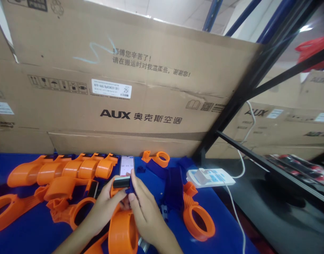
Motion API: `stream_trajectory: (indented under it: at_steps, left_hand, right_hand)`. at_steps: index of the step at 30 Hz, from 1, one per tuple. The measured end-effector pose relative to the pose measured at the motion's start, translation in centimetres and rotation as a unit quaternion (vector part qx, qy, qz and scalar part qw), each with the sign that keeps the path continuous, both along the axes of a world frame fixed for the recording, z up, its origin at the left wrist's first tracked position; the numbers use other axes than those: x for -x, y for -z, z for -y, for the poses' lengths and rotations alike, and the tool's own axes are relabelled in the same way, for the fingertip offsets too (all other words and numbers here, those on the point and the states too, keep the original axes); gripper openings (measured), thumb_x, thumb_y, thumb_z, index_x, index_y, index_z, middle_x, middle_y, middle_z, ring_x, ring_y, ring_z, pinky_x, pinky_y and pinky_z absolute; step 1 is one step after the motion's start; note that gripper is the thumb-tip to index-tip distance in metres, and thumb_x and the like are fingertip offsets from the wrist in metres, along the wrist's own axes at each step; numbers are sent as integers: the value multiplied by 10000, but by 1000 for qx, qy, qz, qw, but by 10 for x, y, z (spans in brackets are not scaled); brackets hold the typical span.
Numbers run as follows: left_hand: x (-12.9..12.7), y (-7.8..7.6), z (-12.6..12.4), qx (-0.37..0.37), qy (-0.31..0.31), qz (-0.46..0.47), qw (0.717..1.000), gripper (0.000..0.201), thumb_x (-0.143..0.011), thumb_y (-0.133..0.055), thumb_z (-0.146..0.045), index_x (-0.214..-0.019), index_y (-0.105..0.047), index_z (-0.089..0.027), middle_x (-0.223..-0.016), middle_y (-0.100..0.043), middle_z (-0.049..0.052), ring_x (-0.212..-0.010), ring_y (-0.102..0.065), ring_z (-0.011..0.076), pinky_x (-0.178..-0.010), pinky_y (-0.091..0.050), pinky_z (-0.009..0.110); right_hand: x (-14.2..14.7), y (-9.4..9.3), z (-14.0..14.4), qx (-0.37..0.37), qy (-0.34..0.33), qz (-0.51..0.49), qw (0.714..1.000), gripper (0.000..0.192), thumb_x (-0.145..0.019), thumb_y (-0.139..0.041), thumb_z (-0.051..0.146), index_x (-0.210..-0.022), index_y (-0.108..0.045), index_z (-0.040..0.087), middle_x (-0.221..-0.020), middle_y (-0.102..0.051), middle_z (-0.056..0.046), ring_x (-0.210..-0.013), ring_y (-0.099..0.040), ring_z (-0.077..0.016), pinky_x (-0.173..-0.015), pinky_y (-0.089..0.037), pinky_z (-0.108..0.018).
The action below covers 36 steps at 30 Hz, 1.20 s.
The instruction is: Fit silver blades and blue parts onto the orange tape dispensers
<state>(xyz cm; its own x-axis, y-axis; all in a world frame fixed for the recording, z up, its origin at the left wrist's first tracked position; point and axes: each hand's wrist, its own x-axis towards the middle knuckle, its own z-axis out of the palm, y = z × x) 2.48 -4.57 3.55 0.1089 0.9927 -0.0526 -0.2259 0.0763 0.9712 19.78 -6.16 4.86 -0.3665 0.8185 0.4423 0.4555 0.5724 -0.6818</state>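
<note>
Blue tabletop (24, 233) backed by stacked cardboard boxes (141, 102). At left, a row of orange ring parts (64, 171). At centre, left hand (105, 206) and right hand (144, 211) both closed on an orange ring piece (122, 225), just before a phone (126, 165). Right of them, another orange ring (197, 220) and a white power strip (211, 177).

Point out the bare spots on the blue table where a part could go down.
Bare blue table lies front left, below the orange rings. A smaller patch sits between the lone ring and the power strip. Around both hands and the phone it is crowded.
</note>
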Motion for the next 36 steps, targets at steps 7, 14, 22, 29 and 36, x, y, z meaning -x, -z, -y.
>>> stream_trajectory:
  at_steps: [7,14,22,29,36]
  left_hand:
    - [7,1,4,70,74,159,982,480,-778,-738,-255,-1254,-680,-236,-1018,-774,68,-975,-715,277,-837,-554,351]
    - [5,-2,8,97,92,183,974,702,-784,-825,-322,-1432,-560,-273,-775,-718,17,-694,-698,210,-733,-561,340]
    - [8,-12,12,69,193,214,955,901,-768,-805,-516,-1549,-425,-275,-670,-673,7,-645,-698,227,-674,-572,368]
    - [5,-8,21,139,230,247,931,962,-734,-838,-525,-1563,-386,-340,-831,-749,55,-782,-779,328,-781,-594,513]
    - [6,-16,11,71,117,123,983,523,-790,-851,-376,-1286,-714,-276,-1247,-754,115,-1159,-707,320,-1031,-535,421]
  right_hand:
    - [2,-7,12,70,-52,-17,996,722,-1107,-344,453,-1660,89,286,-1735,-169,-100,-1584,-231,-285,-1251,-290,-553]
    - [-1,-9,12,101,-70,-40,992,648,-1087,-350,534,-1665,-125,347,-1672,-353,-92,-1565,-274,-319,-1225,-305,-605]
    - [11,-5,4,231,-93,-307,918,694,-1007,-497,634,-1608,-277,367,-1331,-609,-120,-796,-731,-218,-544,-621,-318]
    - [9,-3,2,249,-139,-326,901,635,-936,-637,602,-1476,-449,326,-1185,-615,-77,-621,-622,-127,-498,-532,-244]
    - [11,7,-8,142,-1,-365,920,491,-916,-676,551,-1290,-544,262,-1021,-652,-55,-853,-636,-208,-708,-563,-297]
